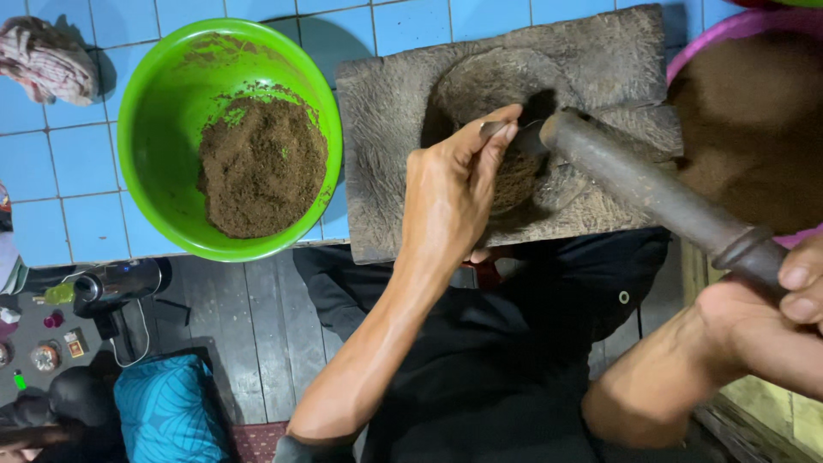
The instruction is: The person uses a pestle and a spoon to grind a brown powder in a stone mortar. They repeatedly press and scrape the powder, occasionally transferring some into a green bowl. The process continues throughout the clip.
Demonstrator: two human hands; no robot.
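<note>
**Head view: pestle lifted aside, hand working in the mortar hollow**

Head view. Blue-tiled bench [77, 154] carries all. Wooden mortar block [600, 60] lies centre, hollow upward, holding brown ground material. Green bowl [146, 111], just left, holds a heap of similar powder; a pink-rimmed basin [711, 34] lies right. Dark pestle [651, 193] is tilted, tip at the hollow's edge, presumably to clear room. Right hand [793, 296]: grip closed on its handle. Left hand [450, 193]: fingers pinched around a small spoon-like tool in the hollow. Cloth [47, 60] far left.

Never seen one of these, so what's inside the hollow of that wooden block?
Brown ground stuff lies in the wooden block. The left hand with its spoon and the pestle cover the rest.
</note>
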